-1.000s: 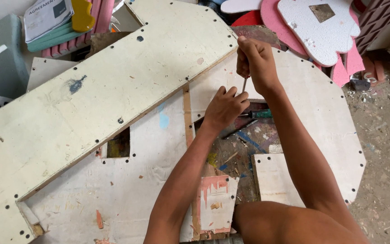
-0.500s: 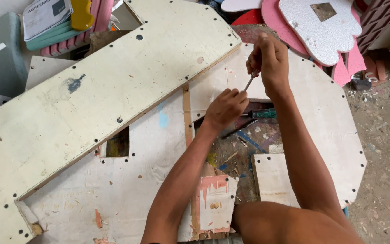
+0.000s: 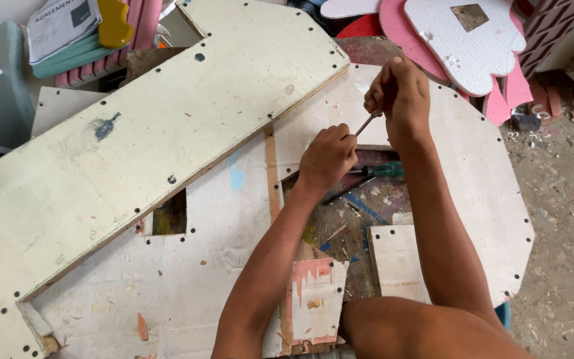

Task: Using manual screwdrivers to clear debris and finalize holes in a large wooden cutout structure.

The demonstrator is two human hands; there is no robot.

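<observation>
Right, status from the head cam, terse:

right hand: [image 3: 400, 93] fist closed around the handle of a thin screwdriver [image 3: 367, 123]; shaft angles down-left out of the fist toward the panel edge.

left hand: [image 3: 327, 156] fingers curled together, knuckles up, parked right at the tool's tip. Whether it pinches a screw or only steadies the tip I cannot tell; the fingers hide the contact.

work spot: far rim of the cut-out [image 3: 350, 213] in the large white panel [image 3: 486, 179]. Tip lands at that rim.

spare tool: green-handled screwdriver [image 3: 383, 171] lies inside the cut-out, just beside my left wrist. Untouched.

overlay: long cream board [image 3: 167, 126] lies diagonally over the white panel, well left of both hands. Screw holes run along its edges.

near side: loose pale offcut [image 3: 396, 262] and a pink-smeared piece [image 3: 317, 299] sit close to my forearms, apart from the tool.

background: pink and white foam shapes [image 3: 473, 40] stacked beyond the panel.

technique, my call: shaft looks tilted, so I would square it to the fastener before turning, or the tip may cam out and scar the laminate.

pressure: push down along the shaft, short turns from the wrist.

left-hand advice: keep the fingertips beside the tip, never under it; a slip goes straight toward those knuckles.

clearance: mind the green-handled tool under the wrist; a nudge rolls it deeper into the opening.
</observation>
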